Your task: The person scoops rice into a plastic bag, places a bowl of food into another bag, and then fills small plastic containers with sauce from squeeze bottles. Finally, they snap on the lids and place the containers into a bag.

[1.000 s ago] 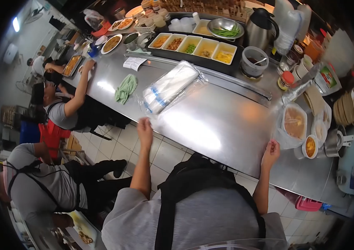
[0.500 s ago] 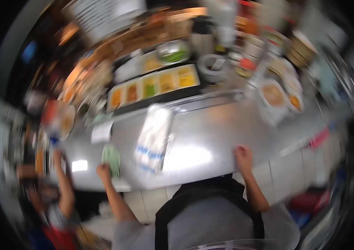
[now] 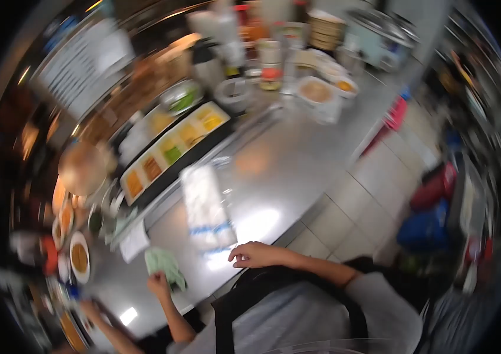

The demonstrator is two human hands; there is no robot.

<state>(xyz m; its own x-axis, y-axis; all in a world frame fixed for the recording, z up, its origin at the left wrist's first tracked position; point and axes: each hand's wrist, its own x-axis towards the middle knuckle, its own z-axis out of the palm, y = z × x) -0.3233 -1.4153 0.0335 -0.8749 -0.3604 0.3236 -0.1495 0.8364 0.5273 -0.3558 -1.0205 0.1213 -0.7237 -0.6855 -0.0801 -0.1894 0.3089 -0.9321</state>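
My left hand (image 3: 158, 284) is closed at the near edge of a pale green cloth (image 3: 166, 265), which lies crumpled on the steel counter (image 3: 294, 171). My right hand (image 3: 256, 255) is in front of my body at the counter's near edge, palm down, fingers loosely bent and apart, holding nothing. Just beyond it lies a long white pack (image 3: 203, 200) with blue markings near its lower end, seemingly in clear plastic. A white sheet of paper (image 3: 134, 241) lies beyond the cloth.
A black rack of food trays (image 3: 171, 154) runs along the back. A steel bowl with green contents (image 3: 181, 97) and white food containers (image 3: 316, 97) stand further off. A co-worker's forearm (image 3: 112, 330) reaches in at left, near a plate of brown food (image 3: 80, 257).
The view has turned to the right, so the counter now slants. My right hand has moved left across my front, near the white pack. My left hand stays at the green cloth.
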